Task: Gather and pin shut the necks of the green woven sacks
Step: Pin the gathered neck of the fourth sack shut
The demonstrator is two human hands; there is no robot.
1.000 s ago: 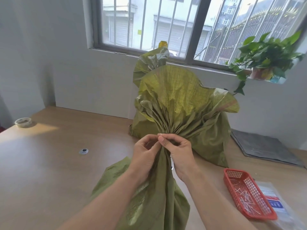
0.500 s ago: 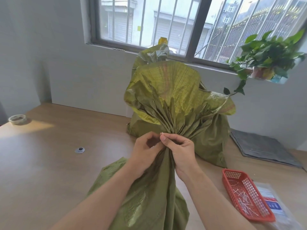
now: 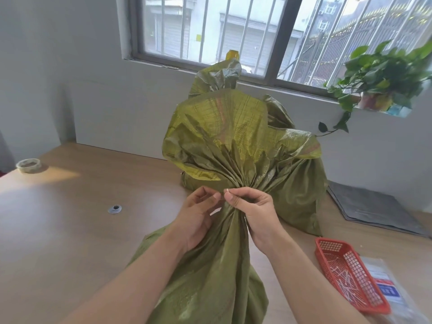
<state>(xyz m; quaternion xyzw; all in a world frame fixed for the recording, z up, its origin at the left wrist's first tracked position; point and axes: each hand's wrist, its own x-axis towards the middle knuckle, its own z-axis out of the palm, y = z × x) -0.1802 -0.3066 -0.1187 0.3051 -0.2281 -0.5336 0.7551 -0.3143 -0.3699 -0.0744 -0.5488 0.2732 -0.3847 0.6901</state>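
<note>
Gathered for closing, a green woven plastic sack [image 3: 210, 288] stands on a pale wooden table [image 3: 58, 242] directly in front of the person, its neck [image 3: 236, 183] bunched into tight pleats and its mouth fanning out above. The right hand [image 3: 254, 213] pinches the white head of a thin pin [image 3: 227, 190] between thumb and forefinger at the top of the gather, the other fingers curled round the bunched cloth. The left hand [image 3: 198, 218] grips the neck from the opposite side, fingers curled, forefinger tip just beside the pin. The step looks to be the pinning itself: it will likely go best if the pin is driven crosswise through every pleat while the left hand squeezes the bunch tight, fingertips out of the point's path. Behind stands a second green woven sack [image 3: 301, 190], its top already gathered; whether it is pinned cannot be told. At right, a red plastic mesh basket [image 3: 327, 247] holds more white pins beside a clear plastic packet [image 3: 385, 288].
</note>
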